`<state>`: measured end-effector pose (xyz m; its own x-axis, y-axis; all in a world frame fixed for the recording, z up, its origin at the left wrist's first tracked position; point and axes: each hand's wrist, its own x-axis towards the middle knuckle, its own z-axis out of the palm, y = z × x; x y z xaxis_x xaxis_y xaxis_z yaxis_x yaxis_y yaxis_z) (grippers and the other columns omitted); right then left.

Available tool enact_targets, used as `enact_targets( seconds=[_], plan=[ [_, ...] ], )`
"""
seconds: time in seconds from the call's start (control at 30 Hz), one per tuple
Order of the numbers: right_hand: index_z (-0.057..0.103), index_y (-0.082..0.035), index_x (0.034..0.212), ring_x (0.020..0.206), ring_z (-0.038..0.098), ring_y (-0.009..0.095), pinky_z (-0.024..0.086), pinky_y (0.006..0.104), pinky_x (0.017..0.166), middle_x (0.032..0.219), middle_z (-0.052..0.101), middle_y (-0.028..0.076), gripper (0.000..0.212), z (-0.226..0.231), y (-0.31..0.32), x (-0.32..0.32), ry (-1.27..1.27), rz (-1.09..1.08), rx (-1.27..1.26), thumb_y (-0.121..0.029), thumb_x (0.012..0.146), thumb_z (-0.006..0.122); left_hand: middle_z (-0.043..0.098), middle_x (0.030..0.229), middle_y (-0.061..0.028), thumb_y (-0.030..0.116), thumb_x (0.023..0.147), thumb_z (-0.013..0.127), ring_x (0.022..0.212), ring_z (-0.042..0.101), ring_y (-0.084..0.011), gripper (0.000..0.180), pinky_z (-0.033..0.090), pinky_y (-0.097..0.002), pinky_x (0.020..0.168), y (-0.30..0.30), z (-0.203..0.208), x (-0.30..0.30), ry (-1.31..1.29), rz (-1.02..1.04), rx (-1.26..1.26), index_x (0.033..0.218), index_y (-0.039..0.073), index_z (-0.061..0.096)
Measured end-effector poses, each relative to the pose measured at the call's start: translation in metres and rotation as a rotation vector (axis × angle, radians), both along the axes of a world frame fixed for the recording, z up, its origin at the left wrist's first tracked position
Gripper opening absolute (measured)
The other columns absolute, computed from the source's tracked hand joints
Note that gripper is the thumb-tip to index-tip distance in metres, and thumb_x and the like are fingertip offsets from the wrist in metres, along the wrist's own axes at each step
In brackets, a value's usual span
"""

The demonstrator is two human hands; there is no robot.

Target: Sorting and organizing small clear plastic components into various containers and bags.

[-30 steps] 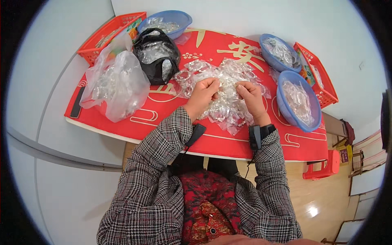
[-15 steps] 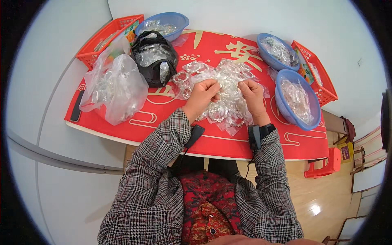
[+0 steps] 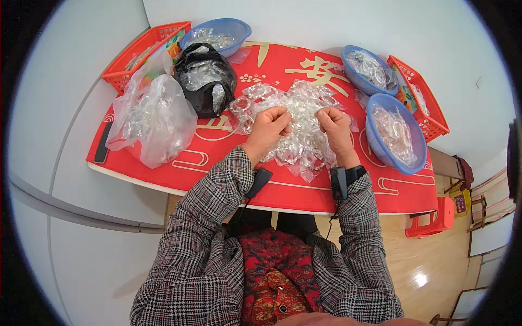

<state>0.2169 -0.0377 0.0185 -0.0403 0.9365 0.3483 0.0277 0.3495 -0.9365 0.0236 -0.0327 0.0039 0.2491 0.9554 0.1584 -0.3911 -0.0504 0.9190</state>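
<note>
Left hand (image 3: 267,129) and right hand (image 3: 337,130), both pinched at the fingertips, any hold too small to tell, are over clear plastic packets (image 3: 304,149) heaped on the surface (image 3: 296,193), hemmed by blue basin (image 3: 375,144), translucent bag (image 3: 163,119), black bag (image 3: 201,103) and red baskets (image 3: 435,129).

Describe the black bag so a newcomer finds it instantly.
On the red table, look left of the shiny pile. The bag sits in front of a blue basin and right of a whitish bag. Unlike that see-through neighbour, it is black.
</note>
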Motion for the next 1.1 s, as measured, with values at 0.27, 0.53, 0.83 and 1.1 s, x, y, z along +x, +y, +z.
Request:
enact_targets(
  seconds=[0.27,0.53,0.83,1.1],
  plan=[
    [0.057,-0.004,0.077,0.056,0.041,0.003,0.033,0.0183,0.050,0.064,0.049,-0.006,0.013,0.000,0.000,-0.003,-0.028,-0.073,0.079,-0.016,0.083,0.058,0.058,0.076,-0.0018,0.015,0.084,0.057,0.059,0.054,-0.0072,0.019,0.045,-0.0200,0.053,0.001,0.001,0.000,0.012,-0.003,0.015,0.097,0.001,0.056],
    [0.056,-0.005,0.074,0.052,0.039,0.003,0.029,0.0187,0.046,0.059,0.046,-0.005,0.014,0.001,0.000,0.002,-0.071,-0.218,0.085,-0.015,0.084,0.055,0.057,0.071,-0.0021,0.011,0.082,0.058,0.058,0.053,-0.0074,0.015,0.044,-0.0206,0.052,0.005,-0.006,0.003,0.069,-0.053,0.048,0.091,0.001,0.056],
    [0.053,-0.007,0.070,0.047,0.036,0.003,0.027,0.0195,0.042,0.055,0.042,-0.005,0.020,0.002,0.005,0.003,0.072,-0.284,0.114,-0.018,0.087,0.052,0.055,0.067,-0.0018,0.009,0.081,0.058,0.057,0.053,-0.0081,0.009,0.045,-0.0221,0.053,-0.021,0.039,-0.003,-0.076,0.119,0.027,0.084,0.002,0.055],
    [0.048,-0.009,0.068,0.046,0.033,0.003,0.025,0.0191,0.042,0.054,0.039,-0.005,0.025,-0.005,0.010,0.005,0.171,-0.247,0.089,-0.022,0.089,0.051,0.055,0.068,-0.0025,0.010,0.081,0.059,0.058,0.054,-0.0114,0.009,0.046,-0.0239,0.055,0.011,0.115,-0.105,0.053,0.082,0.092,0.083,0.003,0.055]
  ],
)
